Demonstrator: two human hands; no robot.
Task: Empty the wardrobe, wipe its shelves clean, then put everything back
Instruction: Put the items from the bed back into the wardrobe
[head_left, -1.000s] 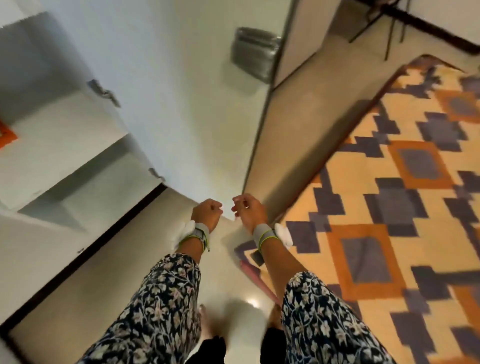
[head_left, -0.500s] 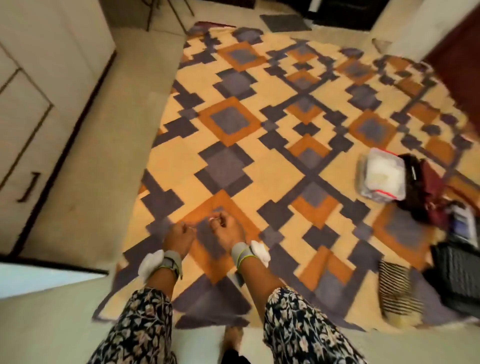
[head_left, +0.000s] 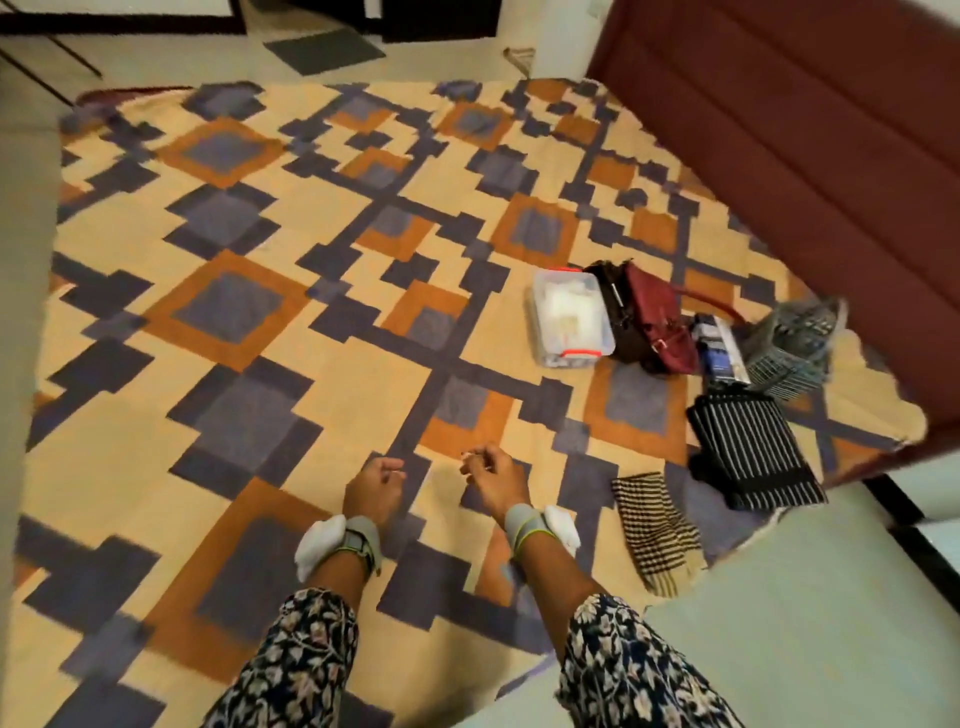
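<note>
My left hand (head_left: 375, 490) and my right hand (head_left: 493, 480) hover side by side over the patterned rug (head_left: 249, 312), fingers loosely curled, holding nothing. To the right on the rug lie a clear plastic box with red latches (head_left: 569, 319), a maroon handbag (head_left: 655, 317), a blue and white packet (head_left: 719, 344), a grey striped bundle (head_left: 795, 340), a black striped folded cloth (head_left: 758, 460) and a beige striped cloth (head_left: 655, 530). The wardrobe is out of view.
A maroon upholstered piece of furniture (head_left: 779, 130) borders the rug at the right. A grey doormat (head_left: 324, 49) lies on the pale floor at the back. Bare tile floor (head_left: 805, 639) shows at the lower right.
The view has swung from the white wardrobe to the right, across the rug to the pile of things. Both hands stay in front, fingers a little looser than before.
</note>
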